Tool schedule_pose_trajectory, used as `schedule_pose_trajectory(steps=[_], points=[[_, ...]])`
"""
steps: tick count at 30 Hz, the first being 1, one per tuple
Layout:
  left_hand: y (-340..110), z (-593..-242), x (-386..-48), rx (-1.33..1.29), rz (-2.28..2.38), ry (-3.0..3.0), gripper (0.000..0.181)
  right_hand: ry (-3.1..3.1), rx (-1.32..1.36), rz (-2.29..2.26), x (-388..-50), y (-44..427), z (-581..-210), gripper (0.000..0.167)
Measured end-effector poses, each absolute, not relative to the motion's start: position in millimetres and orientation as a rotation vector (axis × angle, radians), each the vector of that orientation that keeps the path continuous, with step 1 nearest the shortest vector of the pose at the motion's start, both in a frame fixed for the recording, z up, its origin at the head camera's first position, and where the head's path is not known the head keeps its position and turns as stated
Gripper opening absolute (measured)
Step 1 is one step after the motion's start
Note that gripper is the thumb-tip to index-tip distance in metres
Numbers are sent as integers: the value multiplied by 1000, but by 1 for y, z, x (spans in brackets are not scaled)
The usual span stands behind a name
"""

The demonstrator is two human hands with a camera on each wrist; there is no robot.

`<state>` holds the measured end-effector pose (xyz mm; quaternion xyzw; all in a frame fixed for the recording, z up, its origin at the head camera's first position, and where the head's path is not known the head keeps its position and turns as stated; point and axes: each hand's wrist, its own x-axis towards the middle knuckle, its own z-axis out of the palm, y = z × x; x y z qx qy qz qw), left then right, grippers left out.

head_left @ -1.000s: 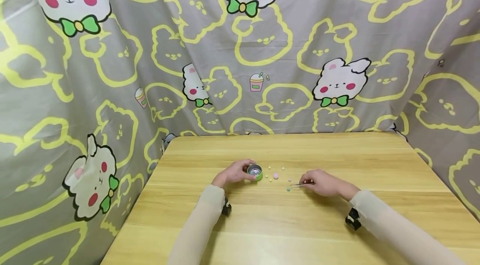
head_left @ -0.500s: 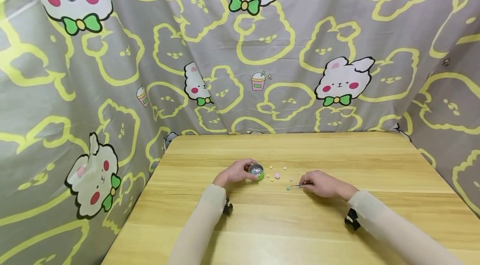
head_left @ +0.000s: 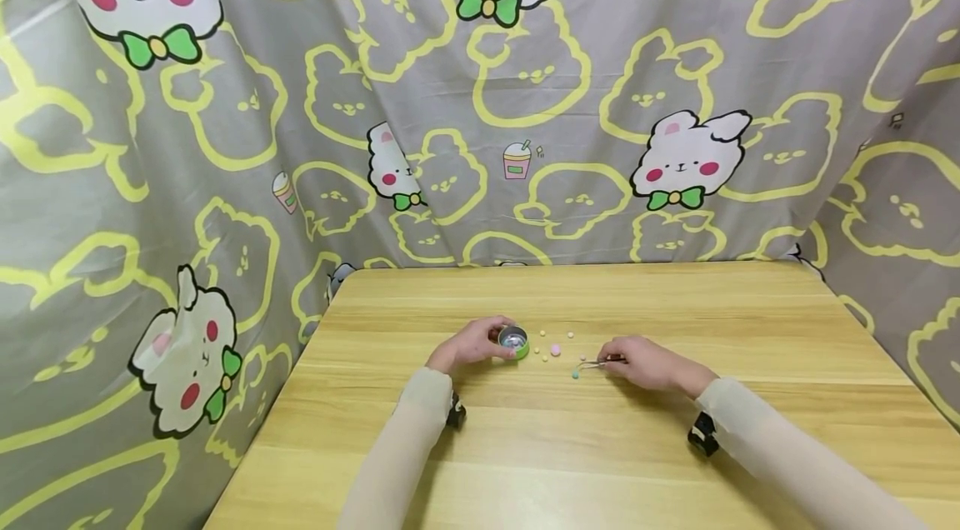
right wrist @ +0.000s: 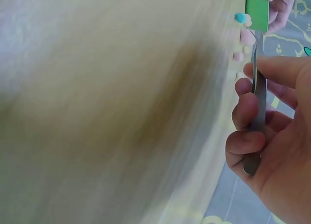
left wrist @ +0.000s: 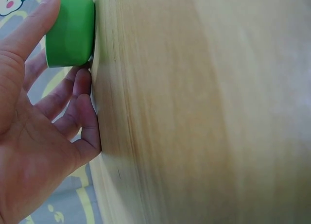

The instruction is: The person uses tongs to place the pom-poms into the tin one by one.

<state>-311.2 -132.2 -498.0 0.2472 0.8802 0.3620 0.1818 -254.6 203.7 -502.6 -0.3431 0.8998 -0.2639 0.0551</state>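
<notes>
A small round container (head_left: 513,342), green outside and silvery inside, stands on the table. My left hand (head_left: 474,342) holds it, with the thumb (left wrist: 36,25) on its green wall (left wrist: 70,32) and the fingers behind. Tweezers (head_left: 603,362) lie in my right hand (head_left: 647,362), pinched between thumb and curled fingers, tips pointing left. Just below the tips sits a teal ball (head_left: 575,374); in the right wrist view the teal ball (right wrist: 240,18) shows close to them. Whether the tips touch it, I cannot tell. Shiny contents in the container are too small to make out.
Between the hands lie a larger pink ball (head_left: 556,350) and several tiny pale balls, one at the back (head_left: 571,335) and a pinkish one (head_left: 582,357) by the tweezers. A patterned curtain (head_left: 450,97) hangs behind the wooden table (head_left: 480,463).
The tweezers' tips have risen slightly away from the front, while the teal ball stays about where it was. My left hand and the container keep their place; the head view shifts a little.
</notes>
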Motion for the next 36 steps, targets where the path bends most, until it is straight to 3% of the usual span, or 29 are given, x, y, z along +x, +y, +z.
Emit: schedule_pose_trajectory(steps=[22, 36], points=[[-133, -502, -314, 677, 1035, 2477, 54, 2709, -1162, -760, -254, 199, -504, 9], [-132, -501, -314, 690, 1017, 2485, 53, 2696, -1032, -919, -258, 209, -505, 14]])
